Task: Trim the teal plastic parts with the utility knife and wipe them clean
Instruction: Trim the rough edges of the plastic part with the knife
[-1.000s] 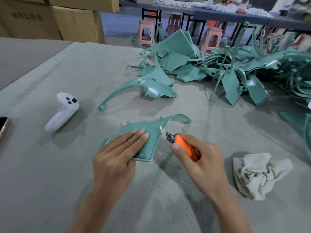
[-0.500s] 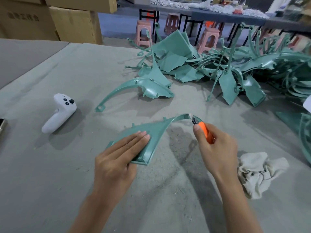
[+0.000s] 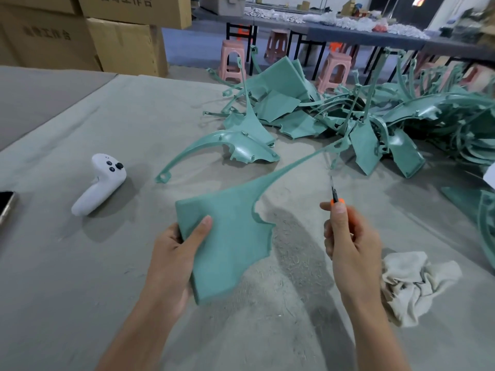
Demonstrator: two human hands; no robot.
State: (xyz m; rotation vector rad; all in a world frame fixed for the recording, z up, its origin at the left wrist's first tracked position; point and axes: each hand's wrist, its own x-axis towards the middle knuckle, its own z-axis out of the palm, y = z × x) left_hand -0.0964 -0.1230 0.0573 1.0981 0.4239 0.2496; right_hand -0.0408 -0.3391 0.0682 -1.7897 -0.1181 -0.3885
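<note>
The left hand (image 3: 174, 253) holds a flat teal plastic part with a long thin arm (image 3: 230, 236) above the grey table (image 3: 67, 277); the right hand (image 3: 351, 242) grips an orange utility knife (image 3: 334, 195), blade up, beside a crumpled white cloth (image 3: 412, 285).

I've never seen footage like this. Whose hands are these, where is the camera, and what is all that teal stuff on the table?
There is no machine here: these are a person's two bare hands. Every picture comes from one wide-angle camera worn on the person's head, looking forward and down.

The left hand grips the wide end of a teal plastic part, thumb on top. The right hand holds an orange utility knife, its blade pointing away and not touching the part.

On the grey table cover lie a crumpled cloth on the right, and a white controller and the edge of a phone on the left. Farther back are a single curved part and a big pile of teal parts. Cardboard boxes stand behind.
</note>
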